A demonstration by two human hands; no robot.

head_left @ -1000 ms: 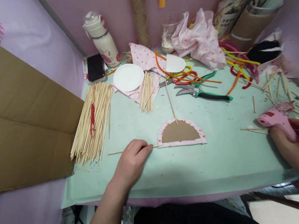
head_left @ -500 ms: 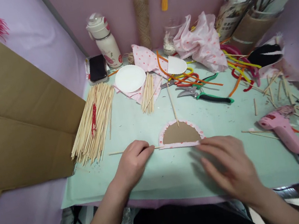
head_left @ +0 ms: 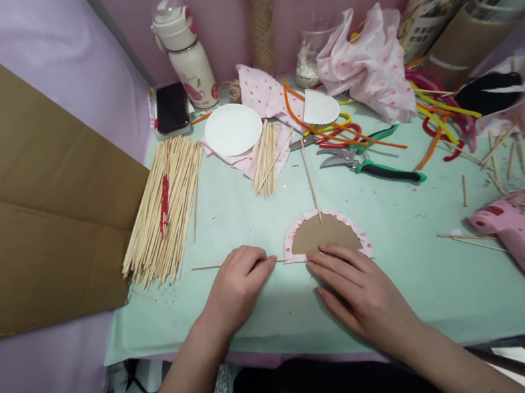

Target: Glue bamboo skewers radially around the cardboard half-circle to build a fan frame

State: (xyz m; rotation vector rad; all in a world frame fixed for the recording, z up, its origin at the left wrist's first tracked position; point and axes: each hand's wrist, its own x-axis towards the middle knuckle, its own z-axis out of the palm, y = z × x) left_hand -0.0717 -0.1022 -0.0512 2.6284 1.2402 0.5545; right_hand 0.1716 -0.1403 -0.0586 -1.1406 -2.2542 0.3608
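A brown cardboard half-circle (head_left: 324, 231), edged with pink dotted fabric, lies flat on the table. One thin wooden stick (head_left: 311, 181) points away from its curved top. Along its straight edge, at the left corner, a second wooden stick (head_left: 205, 267) lies sideways. My left hand (head_left: 243, 281) is closed on that second stick, thumb and fingers pinching it just left of the half-circle. My right hand (head_left: 351, 282) rests with fingers stretched over the straight edge and lower part of the half-circle, hiding part of it.
A bundle of sticks (head_left: 168, 213) lies left, beside a cardboard sheet (head_left: 29, 197). Green-handled pruning shears (head_left: 369, 167), a white paper disc (head_left: 233, 129) and pink fabric (head_left: 367, 69) are behind. A pink glue gun (head_left: 519, 239) lies right among cut sticks. A bottle (head_left: 191, 67) stands at the back.
My right hand has moved left from the right corner of the half-circle and now lies on its straight edge. The left hand keeps its pinch on the stick. The view has shifted slightly.
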